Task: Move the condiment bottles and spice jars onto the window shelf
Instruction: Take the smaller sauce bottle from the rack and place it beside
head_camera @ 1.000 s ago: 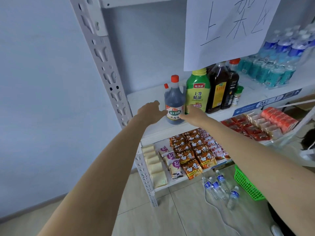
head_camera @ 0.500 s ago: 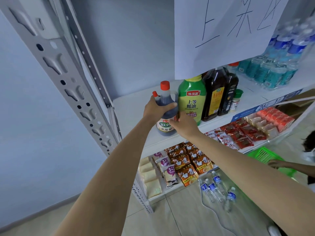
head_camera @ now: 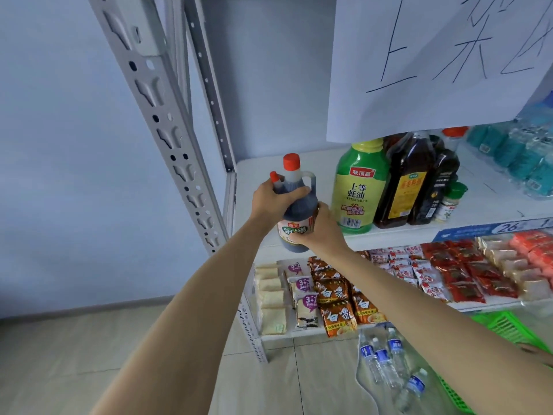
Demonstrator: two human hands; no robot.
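Note:
A dark vinegar bottle (head_camera: 299,208) with a red cap and a side handle is gripped in both hands at the front left of the white shelf (head_camera: 263,172). My left hand (head_camera: 270,199) wraps its shoulder, beside a small red-capped bottle (head_camera: 274,178) behind it. My right hand (head_camera: 318,227) clasps its lower body and label. To the right stand a green oyster sauce bottle (head_camera: 360,190), two dark sauce bottles (head_camera: 408,187), and a small green-lidded spice jar (head_camera: 450,203).
A handwritten paper sign (head_camera: 434,61) hangs over the shelf's upper right. Shrink-wrapped water bottles (head_camera: 520,157) fill the shelf's right end. Snack packets (head_camera: 338,298) cover the lower shelf. Loose water bottles (head_camera: 386,360) and a green basket (head_camera: 502,324) lie on the floor. A perforated upright (head_camera: 158,115) stands at the left.
Both hands have gone from reaching to gripping the dark vinegar bottle and have drawn it toward the shelf's front edge. The camera has moved closer and tilted.

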